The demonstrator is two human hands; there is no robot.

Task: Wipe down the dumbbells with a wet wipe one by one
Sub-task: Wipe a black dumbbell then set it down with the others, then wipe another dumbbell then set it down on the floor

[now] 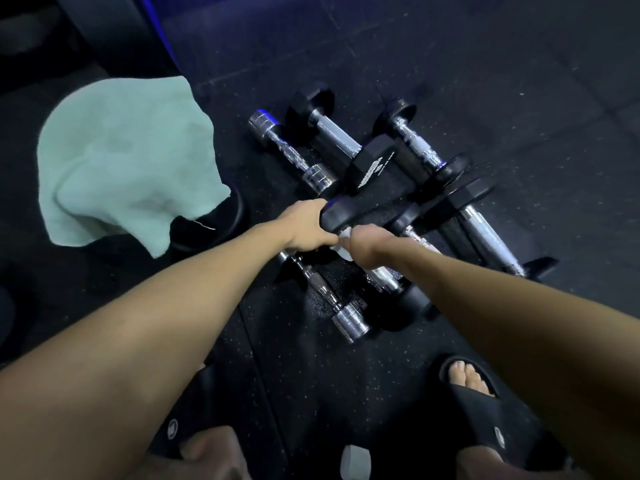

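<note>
My left hand (pixel 306 227) grips the near end of a black hex dumbbell (pixel 372 178) that is lifted and tilted over the pile. My right hand (pixel 369 244) holds a white wet wipe (pixel 343 244) bunched against that dumbbell, just right of my left hand. Several other dumbbells lie on the dark floor: a small chrome one (pixel 289 152) at the back left, a chrome one (pixel 332 303) in front, a black-headed one (pixel 419 138) at the back right and a long chrome-handled one (pixel 485 233) at the right.
A pale green towel (pixel 128 161) drapes over a black round object (pixel 214 223) at the left. My feet in black slides (pixel 485 403) stand at the bottom. A dark bench frame (pixel 114 32) fills the top left. Speckled rubber floor (pixel 450 46) extends behind.
</note>
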